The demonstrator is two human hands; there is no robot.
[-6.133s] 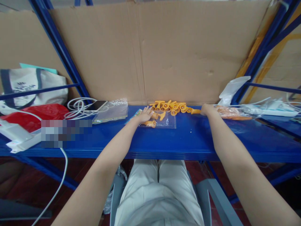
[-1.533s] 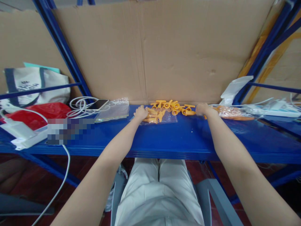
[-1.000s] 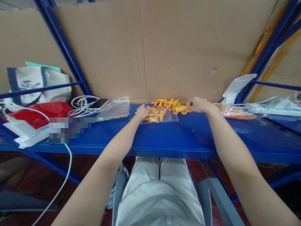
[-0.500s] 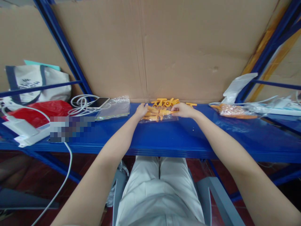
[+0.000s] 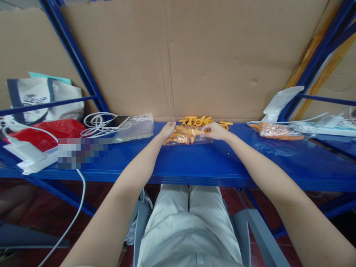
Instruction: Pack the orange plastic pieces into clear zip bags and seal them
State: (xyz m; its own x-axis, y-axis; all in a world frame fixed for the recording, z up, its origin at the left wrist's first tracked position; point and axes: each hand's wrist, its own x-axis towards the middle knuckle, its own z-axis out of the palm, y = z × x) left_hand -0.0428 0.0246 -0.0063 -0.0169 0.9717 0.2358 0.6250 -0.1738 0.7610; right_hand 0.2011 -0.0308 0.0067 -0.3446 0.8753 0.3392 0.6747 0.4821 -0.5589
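A small clear plastic bag (image 5: 185, 138) with several orange plastic pieces inside lies on the blue shelf (image 5: 194, 163), near the cardboard back wall. My left hand (image 5: 167, 129) grips the bag's left end with curled fingers. My right hand (image 5: 214, 130) pinches the bag's right end. Just behind the bag sits a loose pile of the same orange T-shaped pieces (image 5: 196, 121), with one more orange piece (image 5: 225, 124) lying apart to the right.
A stack of empty clear bags (image 5: 135, 128), a phone (image 5: 118, 121) and coiled white cable (image 5: 96, 122) lie to the left, with a red bag (image 5: 47, 131) and tote bag (image 5: 41, 98) beyond. Filled orange bags (image 5: 274, 131) and a white pouch (image 5: 280, 102) sit right.
My right hand carried orange pieces from the right side of the pile over to the bag and now pinches the bag's right end. My left hand has stayed on the bag's left end.
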